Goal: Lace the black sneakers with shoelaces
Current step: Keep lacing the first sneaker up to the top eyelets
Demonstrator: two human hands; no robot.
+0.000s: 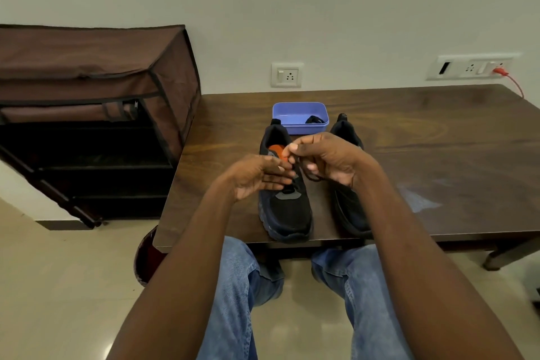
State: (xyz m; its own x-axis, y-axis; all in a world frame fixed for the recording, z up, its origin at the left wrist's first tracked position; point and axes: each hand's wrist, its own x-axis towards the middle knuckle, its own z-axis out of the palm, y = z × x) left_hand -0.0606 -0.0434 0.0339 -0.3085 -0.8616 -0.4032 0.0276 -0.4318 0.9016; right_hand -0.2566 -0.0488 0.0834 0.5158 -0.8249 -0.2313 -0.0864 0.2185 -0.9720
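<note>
Two black sneakers stand side by side, toes towards me, at the front edge of a dark wooden table [438, 155]. The left sneaker [287, 210] has an orange insole showing. My forearm partly hides the right sneaker [349, 213]. My left hand [257, 175] hovers over the left sneaker's lacing area, its fingers pinching a black shoelace [311, 177]. My right hand [324, 158] is beside it, thumb and fingers pinching the same lace, which loops below the palm.
A blue plastic tub [301, 117] behind the sneakers holds another black lace [315, 119]. A brown fabric shoe rack [87, 114] stands left of the table. Wall sockets and a red cable [512, 82] are behind. My knees in jeans are under the table edge.
</note>
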